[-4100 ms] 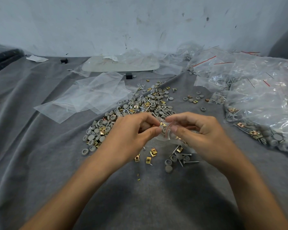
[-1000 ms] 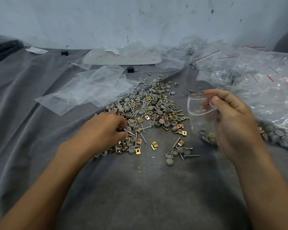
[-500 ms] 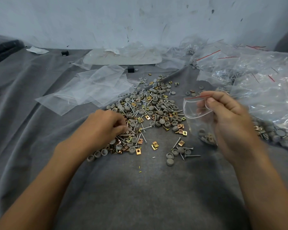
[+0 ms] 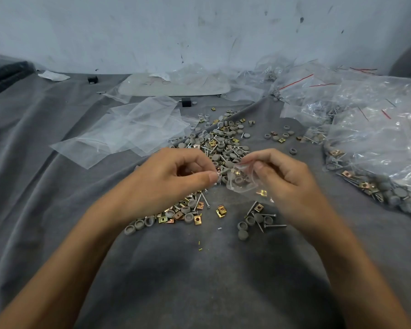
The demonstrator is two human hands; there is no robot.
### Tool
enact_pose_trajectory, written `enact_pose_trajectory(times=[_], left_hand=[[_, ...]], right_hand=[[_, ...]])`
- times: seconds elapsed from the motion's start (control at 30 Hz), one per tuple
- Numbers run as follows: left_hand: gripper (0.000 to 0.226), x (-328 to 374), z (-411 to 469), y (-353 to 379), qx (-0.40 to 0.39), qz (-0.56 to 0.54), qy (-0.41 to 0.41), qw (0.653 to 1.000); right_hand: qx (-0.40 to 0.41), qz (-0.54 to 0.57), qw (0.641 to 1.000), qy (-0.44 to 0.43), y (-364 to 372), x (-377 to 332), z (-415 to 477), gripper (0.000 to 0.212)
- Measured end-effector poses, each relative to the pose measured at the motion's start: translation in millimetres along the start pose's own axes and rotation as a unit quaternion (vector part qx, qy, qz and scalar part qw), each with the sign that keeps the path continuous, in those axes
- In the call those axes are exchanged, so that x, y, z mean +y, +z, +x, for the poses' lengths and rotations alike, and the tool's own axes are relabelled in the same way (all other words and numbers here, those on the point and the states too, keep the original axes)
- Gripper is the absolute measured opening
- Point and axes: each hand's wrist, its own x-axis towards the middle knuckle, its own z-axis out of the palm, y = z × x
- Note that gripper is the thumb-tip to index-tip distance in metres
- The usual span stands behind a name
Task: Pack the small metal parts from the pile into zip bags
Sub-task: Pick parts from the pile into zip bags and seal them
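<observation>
Left hand has risen from the loose pile of grey caps, brass clips and steel screws, thumb and forefinger pinching small parts too blurred to identify. Right hand has swung the small clear zip bag in to meet it, pinching its lip open above the pile's near edge; the next drop looks imminent.

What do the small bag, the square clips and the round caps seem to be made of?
The small bag looks like thin clear plastic film, glossy; its contents show through. The square clips are probably plated sheet metal: shiny yellow-gold, with bent edges. The round caps are matte grey with no glint; perhaps plastic or rubber, the look leaves it open.
</observation>
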Motion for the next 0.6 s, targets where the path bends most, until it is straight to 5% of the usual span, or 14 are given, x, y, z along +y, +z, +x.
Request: enact_pose_trajectory(times=[0.13, 0.33, 0.6], left_hand=[[0.019, -3.8, 5.2, 18.1, 0.011, 0.036, -0.008, 0.999], [0.014, -33.9, 15.0, 4.1, 0.196, 0.211, -0.118, 0.950], [0.012, -53.1, 48.0, 10.3, 0.136, 0.321, -0.178, 0.920]], right_hand=[[-0.034, -0.010, 0.999, -0.013, 1.8, -2.8, -2.0, 0.028], [0.007, 0.039, 0.999, -0.013, -2.8, -0.5, 0.4, 0.031], [0.017, 0.056, 0.998, -0.003, -5.3, -1.9, 4.6, 0.033]])
